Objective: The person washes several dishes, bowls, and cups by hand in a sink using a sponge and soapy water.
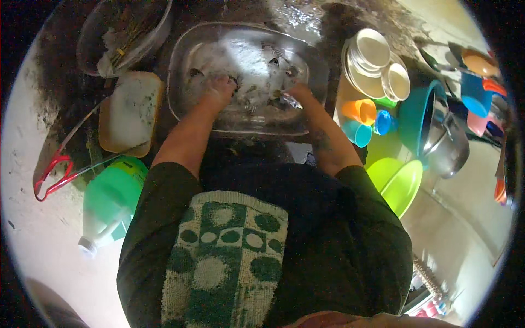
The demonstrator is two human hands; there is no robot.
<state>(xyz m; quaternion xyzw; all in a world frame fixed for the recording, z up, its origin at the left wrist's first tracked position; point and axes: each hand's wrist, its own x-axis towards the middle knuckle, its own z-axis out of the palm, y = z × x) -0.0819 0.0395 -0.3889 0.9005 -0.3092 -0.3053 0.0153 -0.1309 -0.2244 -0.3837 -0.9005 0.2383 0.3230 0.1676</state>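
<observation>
A large clear tub point(190, 130) of soapy, cloudy water lies in front of me, with forks and other dark items partly under the suds. My left hand point(221, 91) is in the left part of the tub, its fingers curled by a small dark thing; foam hides whether it grips anything. My right hand point(298, 93) is at the tub's right side, close to a shiny, clear-looking item point(292, 101); its fingertips are partly hidden, so its hold is unclear. A green and white patterned towel point(229, 262) hangs down my front.
Left stand a tray of whitish liquid point(130, 115), red-handled tongs point(57, 174), a green jug point(117, 192) and a round tub point(164, 30). Right are stacked white bowls point(372, 47), coloured cups point(361, 111), a teal basin point(416, 119) and lime-green plates point(404, 186).
</observation>
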